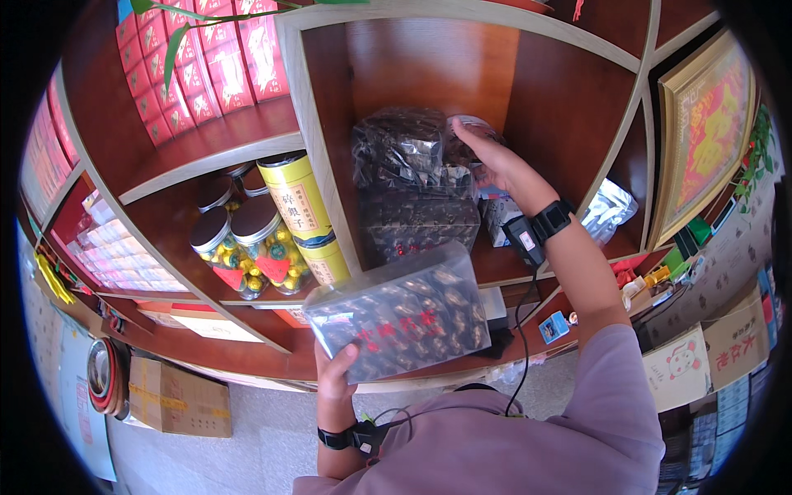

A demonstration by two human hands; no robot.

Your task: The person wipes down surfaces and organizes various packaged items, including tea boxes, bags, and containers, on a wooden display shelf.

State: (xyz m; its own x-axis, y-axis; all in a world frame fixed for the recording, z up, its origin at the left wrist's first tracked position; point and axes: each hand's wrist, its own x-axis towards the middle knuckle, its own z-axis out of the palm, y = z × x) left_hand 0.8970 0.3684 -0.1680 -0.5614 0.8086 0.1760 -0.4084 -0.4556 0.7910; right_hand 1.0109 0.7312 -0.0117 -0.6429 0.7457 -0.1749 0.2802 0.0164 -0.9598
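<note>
My left hand point(334, 368) grips a clear plastic box point(402, 312) by its lower left side, thumb on the front. Dark, twist-wrapped pieces fill this box, and red writing is on its face. It is tilted, in front of the shelf. My right hand point(495, 161) reaches into the shelf compartment, beside a crinkled clear bag of dark packets point(402, 148). A round, shiny package point(479, 127) lies behind that hand; whether the fingers hold it cannot be seen. Under the bag stands a similar box of dark pieces point(421, 223).
Left of the compartment stand clear jars of gold-wrapped pieces point(263, 241) and yellow canisters point(297, 198). Red boxes point(204, 74) are stacked above. A gold-framed picture point(705, 136) leans at right. A cardboard carton point(179, 396) sits on the floor. A cable point(526, 334) hangs from my right wrist.
</note>
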